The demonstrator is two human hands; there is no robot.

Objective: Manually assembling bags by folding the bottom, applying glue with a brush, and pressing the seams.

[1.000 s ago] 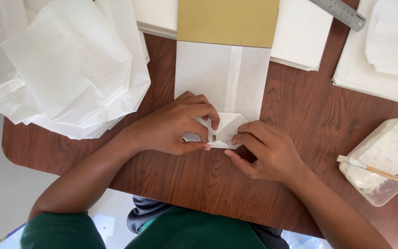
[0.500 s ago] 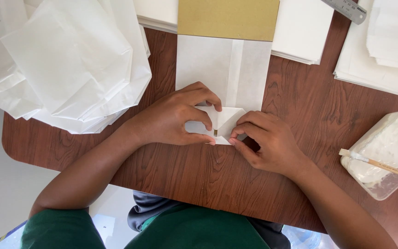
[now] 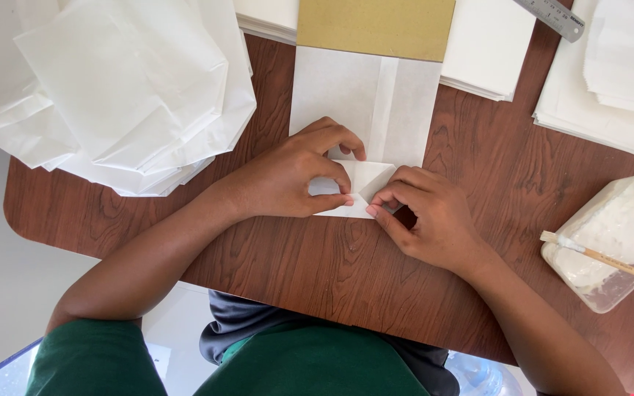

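My left hand [image 3: 288, 180] and right hand [image 3: 423, 220] both pinch the folded bottom edge of a white paper bag [image 3: 365, 110] lying flat on the brown table [image 3: 295, 264] right in front of me, fingertips closed on the small triangular flaps. To my right sits a clear plastic tub [image 3: 614, 242] holding white paste, with a wooden stick [image 3: 603, 257] resting across its rim. A heap of finished white bags [image 3: 119, 88] lies on my left, a tan card [image 3: 376, 26] above the bag

Bright, even daylight; soft shadows, sharp focus, slight wide-angle edge distortion.
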